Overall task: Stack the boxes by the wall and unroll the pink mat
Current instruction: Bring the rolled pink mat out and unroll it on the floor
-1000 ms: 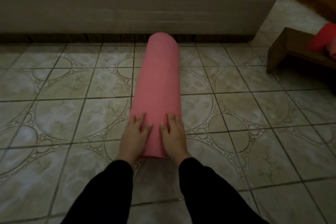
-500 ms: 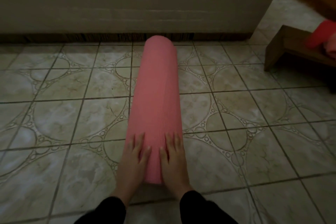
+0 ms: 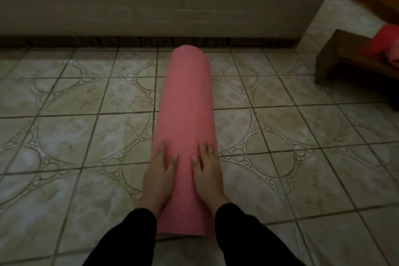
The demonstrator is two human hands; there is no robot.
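The pink mat point(image 3: 185, 114) lies rolled up on the tiled floor, its long axis pointing away from me toward the bed base. My left hand point(image 3: 158, 174) rests flat on the roll's left side near its close end. My right hand point(image 3: 207, 171) presses the right side at the same height. Both hands have fingers spread against the mat, with the roll between them. The near end of the roll sits between my black sleeves. No boxes are in view.
A grey bed base point(image 3: 151, 8) runs across the back, its lower edge just beyond the mat's far end. A low wooden bench point(image 3: 345, 58) with pink-red cloth point(image 3: 382, 45) stands at right. Patterned tile floor point(image 3: 64, 136) spreads on both sides.
The roll has slid toward me; its near end now lies between my forearms. My hands sit farther up the roll than before.
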